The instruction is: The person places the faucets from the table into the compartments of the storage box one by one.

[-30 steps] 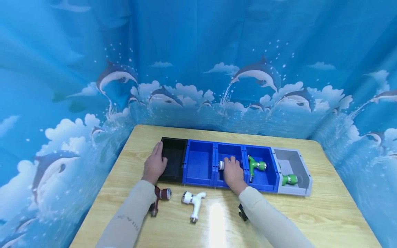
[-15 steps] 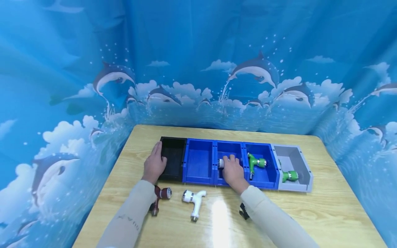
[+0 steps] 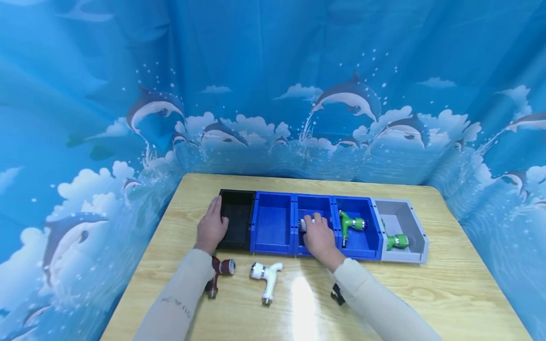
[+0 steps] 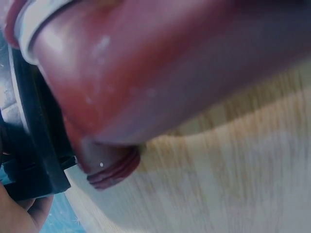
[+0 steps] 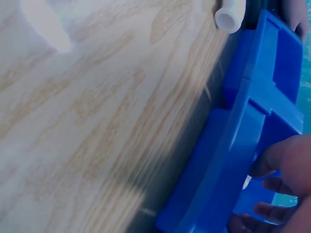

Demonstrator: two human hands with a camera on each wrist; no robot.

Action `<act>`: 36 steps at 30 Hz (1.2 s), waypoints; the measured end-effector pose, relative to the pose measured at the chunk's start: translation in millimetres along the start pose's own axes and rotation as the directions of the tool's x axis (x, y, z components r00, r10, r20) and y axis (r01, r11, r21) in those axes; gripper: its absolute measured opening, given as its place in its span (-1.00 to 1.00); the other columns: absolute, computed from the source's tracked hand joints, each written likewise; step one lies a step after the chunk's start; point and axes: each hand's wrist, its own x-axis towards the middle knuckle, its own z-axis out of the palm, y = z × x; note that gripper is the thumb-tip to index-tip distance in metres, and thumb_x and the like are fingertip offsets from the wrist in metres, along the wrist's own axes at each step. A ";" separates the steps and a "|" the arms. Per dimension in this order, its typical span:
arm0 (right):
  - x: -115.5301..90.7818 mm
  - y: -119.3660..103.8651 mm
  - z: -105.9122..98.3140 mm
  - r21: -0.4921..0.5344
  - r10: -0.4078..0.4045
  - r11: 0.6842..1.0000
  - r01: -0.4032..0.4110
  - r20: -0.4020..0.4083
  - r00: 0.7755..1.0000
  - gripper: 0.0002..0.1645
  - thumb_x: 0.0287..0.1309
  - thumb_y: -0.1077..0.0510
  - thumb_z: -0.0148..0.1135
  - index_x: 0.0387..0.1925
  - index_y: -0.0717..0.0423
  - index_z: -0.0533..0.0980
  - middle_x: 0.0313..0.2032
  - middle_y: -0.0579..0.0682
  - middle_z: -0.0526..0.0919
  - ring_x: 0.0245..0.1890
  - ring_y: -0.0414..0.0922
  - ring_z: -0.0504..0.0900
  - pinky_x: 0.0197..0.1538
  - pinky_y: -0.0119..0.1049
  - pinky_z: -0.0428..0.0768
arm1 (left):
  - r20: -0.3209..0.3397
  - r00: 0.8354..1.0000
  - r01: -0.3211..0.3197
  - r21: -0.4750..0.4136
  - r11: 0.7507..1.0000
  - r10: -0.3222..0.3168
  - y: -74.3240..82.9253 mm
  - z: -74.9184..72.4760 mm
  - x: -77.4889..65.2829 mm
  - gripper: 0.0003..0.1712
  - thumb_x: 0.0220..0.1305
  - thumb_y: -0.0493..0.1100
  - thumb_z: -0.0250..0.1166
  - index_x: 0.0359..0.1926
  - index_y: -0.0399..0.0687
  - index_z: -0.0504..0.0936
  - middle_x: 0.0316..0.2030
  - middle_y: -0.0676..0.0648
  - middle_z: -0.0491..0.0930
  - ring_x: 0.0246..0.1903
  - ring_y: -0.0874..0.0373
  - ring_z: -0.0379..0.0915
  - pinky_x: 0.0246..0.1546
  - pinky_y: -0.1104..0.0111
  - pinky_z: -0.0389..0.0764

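My right hand (image 3: 319, 237) reaches into the middle blue bin (image 3: 313, 201) and grips a white faucet, whose knob (image 3: 303, 225) shows left of the fingers. The rest of this faucet is hidden under the hand. In the right wrist view the fingers (image 5: 277, 213) and thumb curl over the bin's front wall. My left hand (image 3: 211, 229) holds the left wall of the black bin (image 3: 239, 193), fingers along the outside and thumb over the inside. A dark red faucet (image 3: 222, 267) lies by the left sleeve and fills much of the left wrist view.
A white faucet (image 3: 268, 274) lies on the wooden table (image 3: 239, 322) before the bins. Green faucets lie in the right blue bin (image 3: 371, 251) and the grey bin (image 3: 414, 258). Left of centre stands another blue bin (image 3: 273, 246). A small black object (image 3: 338, 294) sits by the right sleeve.
The right hand has shifted very slightly within the middle blue bin, still gripping the white faucet. The left hand stays at the black bin. The head view has tilted a little.
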 end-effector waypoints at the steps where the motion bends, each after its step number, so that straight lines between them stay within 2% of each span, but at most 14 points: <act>1: -1.0 -0.1 -0.8 0.003 -0.006 1.000 0.006 -0.012 1.000 -0.45 -0.01 0.25 0.31 0.10 0.16 0.48 0.05 0.24 0.48 0.00 0.20 0.49 -0.26 0.07 0.64 | 0.001 1.000 0.002 -0.001 1.000 -0.002 0.2 0.1 0.1 -0.17 0.35 -0.17 0.15 0.53 -0.10 -0.03 0.47 -0.17 0.07 -0.64 0.07 0.32 -0.49 0.14 0.50; 6: -7.9 -1.4 -7.0 0.015 -0.054 0.998 0.054 -0.051 0.997 -0.46 -0.01 0.24 0.31 0.09 0.16 0.48 0.05 0.22 0.49 0.00 0.18 0.50 -0.30 0.03 0.65 | 0.003 1.000 0.004 -0.007 1.000 -0.004 0.2 0.3 0.4 -0.17 0.34 -0.17 0.15 0.53 -0.11 -0.03 0.47 -0.18 0.07 -0.58 0.03 0.38 -0.39 0.08 0.54; 11: -14.9 -5.7 -15.1 0.036 -0.086 0.996 0.087 -0.052 0.995 -0.49 0.04 0.21 0.28 0.09 0.17 0.50 0.08 0.23 0.49 0.03 0.18 0.51 -0.30 0.01 0.66 | -0.004 1.000 0.004 -0.007 1.000 -0.004 0.0 0.6 -0.7 -0.17 0.33 -0.18 0.15 0.52 -0.13 -0.01 0.46 -0.18 0.09 -0.51 -0.03 0.43 -0.32 0.03 0.55; 14: -18.4 -7.7 -20.0 0.047 -0.087 0.995 0.089 -0.038 0.995 -0.49 0.07 0.20 0.26 0.11 0.17 0.50 0.10 0.24 0.49 0.05 0.18 0.51 -0.29 0.00 0.67 | -0.003 1.000 0.005 -0.008 1.000 -0.005 -0.2 1.0 -0.9 -0.18 0.34 -0.18 0.14 0.52 -0.13 -0.01 0.46 -0.18 0.09 -0.51 -0.04 0.43 -0.32 0.03 0.55; 20: -26.6 -7.7 -28.5 0.069 -0.100 0.992 0.102 -0.042 0.994 -0.53 0.06 0.19 0.28 0.06 0.16 0.53 0.05 0.16 0.51 0.00 0.11 0.53 -0.40 -0.16 0.62 | -0.008 1.000 -0.005 -0.006 1.000 0.005 -0.8 1.8 0.3 -0.18 0.34 -0.18 0.14 0.52 -0.12 -0.02 0.46 -0.18 0.09 -0.55 0.01 0.39 -0.36 0.06 0.54; 27: -39.3 -5.8 -37.0 0.098 -0.117 0.988 0.121 -0.052 0.992 -0.57 0.06 0.17 0.28 0.02 0.11 0.54 0.05 0.14 0.51 0.00 0.10 0.53 -0.24 -0.07 0.64 | -0.016 1.000 -0.010 -0.003 1.000 0.010 -0.6 0.9 1.0 -0.18 0.34 -0.18 0.15 0.52 -0.13 -0.01 0.46 -0.19 0.10 -0.56 0.00 0.39 -0.39 0.06 0.54; 32: -48.9 -1.6 -43.9 0.111 -0.120 0.986 0.127 -0.067 0.991 -0.57 0.07 0.17 0.28 0.02 0.14 0.55 0.10 0.17 0.50 0.07 0.14 0.51 -0.13 0.03 0.63 | -0.001 1.000 0.005 -0.003 1.000 -0.005 -0.2 0.9 0.5 -0.17 0.34 -0.17 0.14 0.53 -0.12 -0.03 0.46 -0.19 0.08 -0.45 -0.05 0.45 -0.28 0.02 0.56; 36: -55.6 3.3 -48.8 0.131 -0.102 0.985 0.111 -0.074 0.992 -0.59 0.09 0.18 0.27 0.02 0.14 0.55 0.10 0.16 0.50 0.09 0.15 0.49 -0.13 0.07 0.64 | 0.004 1.000 0.010 -0.007 1.000 -0.010 0.5 0.1 0.2 -0.16 0.34 -0.17 0.14 0.53 -0.11 -0.04 0.47 -0.19 0.07 -0.48 -0.05 0.45 -0.28 0.02 0.56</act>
